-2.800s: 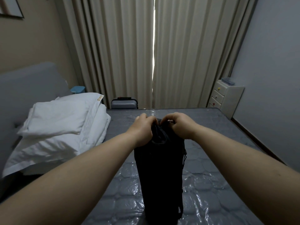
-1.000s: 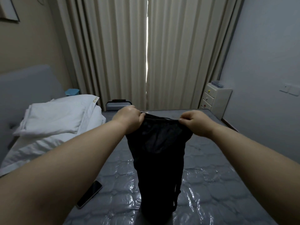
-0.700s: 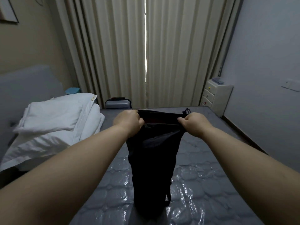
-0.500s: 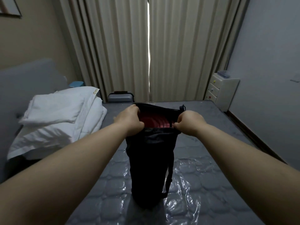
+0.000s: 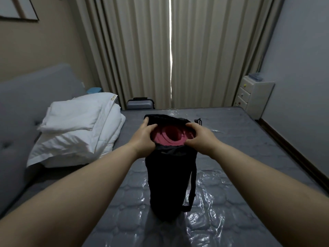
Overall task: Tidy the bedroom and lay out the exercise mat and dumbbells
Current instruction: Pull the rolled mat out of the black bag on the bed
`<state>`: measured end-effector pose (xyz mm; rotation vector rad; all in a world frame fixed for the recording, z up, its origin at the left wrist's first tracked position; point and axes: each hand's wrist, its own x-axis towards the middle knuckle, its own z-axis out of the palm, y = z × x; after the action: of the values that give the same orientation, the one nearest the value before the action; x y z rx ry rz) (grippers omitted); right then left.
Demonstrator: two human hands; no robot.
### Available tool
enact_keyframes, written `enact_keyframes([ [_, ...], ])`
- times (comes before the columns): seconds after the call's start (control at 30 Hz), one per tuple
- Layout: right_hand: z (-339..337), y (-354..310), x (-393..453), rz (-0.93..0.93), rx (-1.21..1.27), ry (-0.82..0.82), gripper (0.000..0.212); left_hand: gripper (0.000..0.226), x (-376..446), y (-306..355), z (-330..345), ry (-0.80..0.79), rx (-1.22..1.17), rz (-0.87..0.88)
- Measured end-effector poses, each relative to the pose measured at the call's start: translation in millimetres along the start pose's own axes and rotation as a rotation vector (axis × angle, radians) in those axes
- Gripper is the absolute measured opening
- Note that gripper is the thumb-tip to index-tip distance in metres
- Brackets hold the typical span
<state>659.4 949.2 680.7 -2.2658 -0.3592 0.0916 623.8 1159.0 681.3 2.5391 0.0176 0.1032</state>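
Small bedroom, dim light, cream curtains (image 5: pixel 170 50) drawn across the far wall with just a thin bright slit where they meet. The bed takes up most of the view: a grey quilted mattress (image 5: pixel 231 139) with shiny plastic wrap on it, and a padded grey headboard (image 5: pixel 26 104) along the left side. Folded white bedding (image 5: pixel 80 129) is stacked against that headboard. Standing upright in the middle of the mattress is a black drawstring bag (image 5: pixel 169 180), and its mouth is pulled open enough to show the rolled pink exercise mat (image 5: pixel 170 137) inside; only the spiral end of the roll shows, the rest is hidden by the bag. The person's left hand (image 5: pixel 144 138) grips the left side of the rim with fingers curled over the fabric, and the right hand (image 5: pixel 199 138) pinches the right side the same way. A strap runs down the bag's right side. Behind the bed's far edge, a grey suitcase (image 5: pixel 140 104) pokes up, mostly cut off. A small white drawer chest (image 5: pixel 252 97) sits in the right corner with something bluish on top, too blurry to identify. A picture frame (image 5: pixel 17 9) is cropped at top left.
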Motion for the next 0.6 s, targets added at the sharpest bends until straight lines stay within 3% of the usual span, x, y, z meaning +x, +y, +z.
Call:
enact_keyframes([
  [0.13,0.6,10.1,-7.6,0.011,0.002,0.137,0.054,0.065,-7.0,-15.5,3.1,0.051,0.141,0.079],
  [0.37,3.8,-9.3,-4.1,0.053,-0.274,0.237,0.056,0.062,10.4,-26.3,-25.1,0.055,0.247,-0.003],
  [0.5,2.4,-13.0,-5.3,0.101,-0.33,0.215,0.039,0.043,15.6,-16.5,-29.7,0.015,0.245,0.046],
  [0.6,15.0,-13.4,-14.4,0.052,-0.301,0.225,0.022,0.046,10.8,-14.3,-19.9,-0.018,0.214,0.053],
])
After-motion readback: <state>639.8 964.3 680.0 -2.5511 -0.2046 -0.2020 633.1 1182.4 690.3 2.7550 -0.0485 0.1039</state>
